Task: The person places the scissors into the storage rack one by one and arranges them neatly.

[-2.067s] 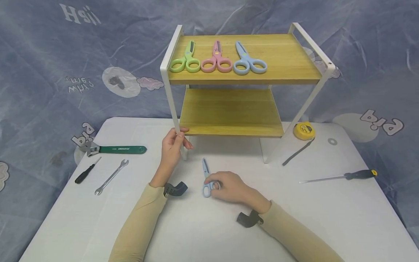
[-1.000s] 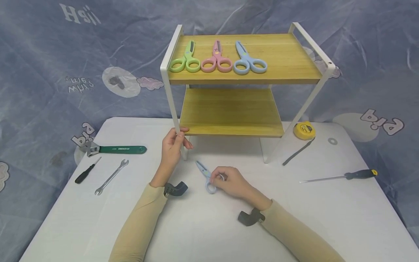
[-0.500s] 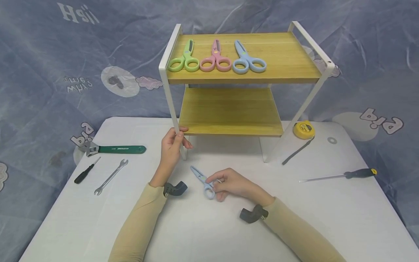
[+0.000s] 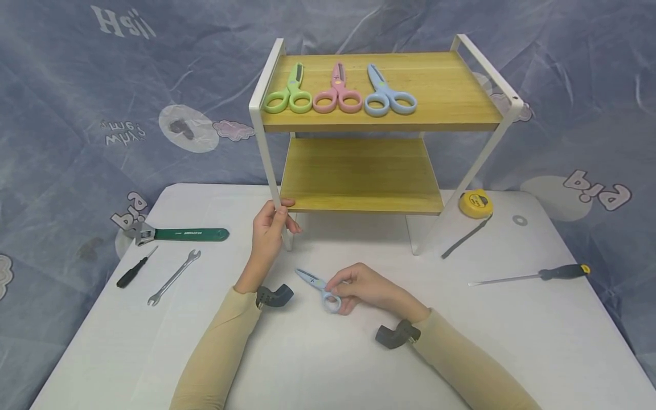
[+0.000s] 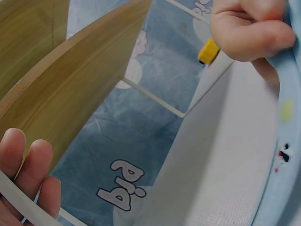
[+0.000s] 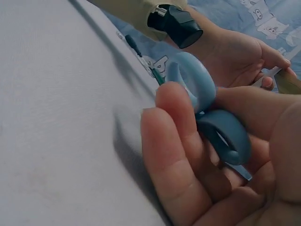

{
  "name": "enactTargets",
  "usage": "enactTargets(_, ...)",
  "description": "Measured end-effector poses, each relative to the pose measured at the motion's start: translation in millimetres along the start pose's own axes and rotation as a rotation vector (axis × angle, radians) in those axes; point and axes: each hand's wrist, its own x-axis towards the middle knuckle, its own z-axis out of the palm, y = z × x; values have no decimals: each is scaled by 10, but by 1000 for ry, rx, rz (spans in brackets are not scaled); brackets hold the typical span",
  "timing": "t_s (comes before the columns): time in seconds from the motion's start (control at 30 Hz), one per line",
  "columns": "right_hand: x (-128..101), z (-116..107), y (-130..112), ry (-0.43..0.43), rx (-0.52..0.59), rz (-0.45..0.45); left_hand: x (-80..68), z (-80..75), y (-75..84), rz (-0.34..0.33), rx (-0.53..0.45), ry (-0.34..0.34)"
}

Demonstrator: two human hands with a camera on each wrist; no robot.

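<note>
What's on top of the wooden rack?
Three pairs of scissors lie side by side on the rack's top shelf: green scissors, pink scissors, blue scissors. The lower shelf shows nothing; its back part is hidden.

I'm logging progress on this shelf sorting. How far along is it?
Done: green, pink and blue scissors lie side by side on the top shelf. In hand: the right hand pinches a fourth, light blue pair by its handles, low over the table, while the left hand grips the shelf's front leg. Left: that pair is not yet shelved.
</note>
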Motion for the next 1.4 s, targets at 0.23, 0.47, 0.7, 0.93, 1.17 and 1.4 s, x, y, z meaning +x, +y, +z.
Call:
enactTargets(0.23,-16,-15,-16,-45,31,1,1,1,-6,13,-11,-5)
enactTargets(0.47,-2,-2,-13,-25,16,36,-6,10,18,3,2,1)
enactTargets(0.7,-8,8,-9,-13,-124,7,-7,11,15,-1,14,6)
enactTargets(0.93,10,-7,9,-33,-178,-12,-9,14,36,-7,18,10)
enactTargets(1.17,3,-40,0,-22,-144,24,-10,-5,16,-14,19,20)
enactTargets(1.4,-263,-202,-87,-54,-257,-50,-5,-7,31,-15,39,9)
